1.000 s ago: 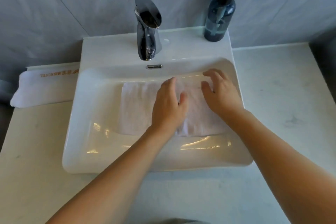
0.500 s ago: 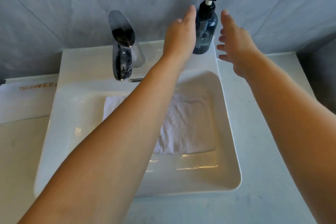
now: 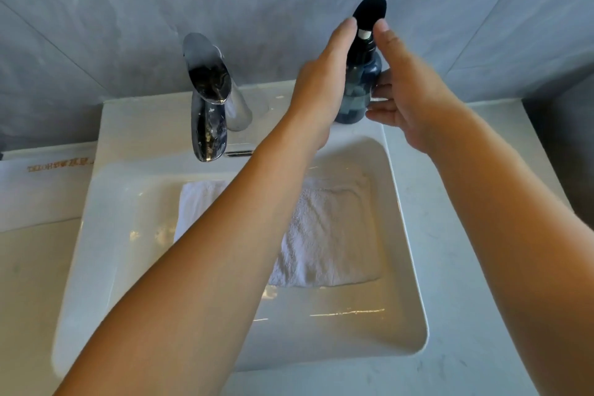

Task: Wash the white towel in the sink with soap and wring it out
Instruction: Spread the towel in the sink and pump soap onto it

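Both hands point(image 3: 324, 83) point(image 3: 414, 96) moved off towel point(image 3: 324, 235), now flanking soap bottle point(image 3: 360, 87).

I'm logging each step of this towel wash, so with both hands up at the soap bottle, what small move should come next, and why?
Probably close the right hand round the soap bottle to steady it. Both hands flank the bottle with fingers straight, and neither shows a firm grip. The left hand is at its other side. The pump head is uncovered, and the white towel lies flat in the sink.
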`<control>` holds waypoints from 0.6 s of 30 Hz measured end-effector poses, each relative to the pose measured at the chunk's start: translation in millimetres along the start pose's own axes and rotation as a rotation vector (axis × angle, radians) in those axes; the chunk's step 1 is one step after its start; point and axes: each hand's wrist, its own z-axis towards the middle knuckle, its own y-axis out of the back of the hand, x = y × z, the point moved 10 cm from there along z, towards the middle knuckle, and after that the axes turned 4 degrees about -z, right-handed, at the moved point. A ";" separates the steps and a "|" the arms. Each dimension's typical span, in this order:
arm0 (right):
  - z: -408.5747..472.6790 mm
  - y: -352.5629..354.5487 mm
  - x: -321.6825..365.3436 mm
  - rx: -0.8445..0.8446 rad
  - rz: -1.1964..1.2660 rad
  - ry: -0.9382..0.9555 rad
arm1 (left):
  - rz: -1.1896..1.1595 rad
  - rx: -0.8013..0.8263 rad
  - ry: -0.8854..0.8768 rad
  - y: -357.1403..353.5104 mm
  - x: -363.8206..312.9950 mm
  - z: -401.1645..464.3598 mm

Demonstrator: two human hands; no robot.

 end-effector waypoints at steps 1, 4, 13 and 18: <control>-10.0 -4.2 -1.5 0.011 0.011 -0.008 | -0.005 0.001 0.005 4.5 3.4 -9.6; -49.5 -29.1 -14.4 0.064 -0.003 -0.047 | -0.007 -0.012 0.049 29.7 23.4 -48.5; -171.7 -161.7 -108.0 0.404 0.056 -0.351 | 0.208 -0.063 0.357 145.3 110.0 -169.4; -208.6 -213.7 -131.1 0.516 0.186 -0.536 | 0.307 -0.120 0.548 195.6 138.9 -191.1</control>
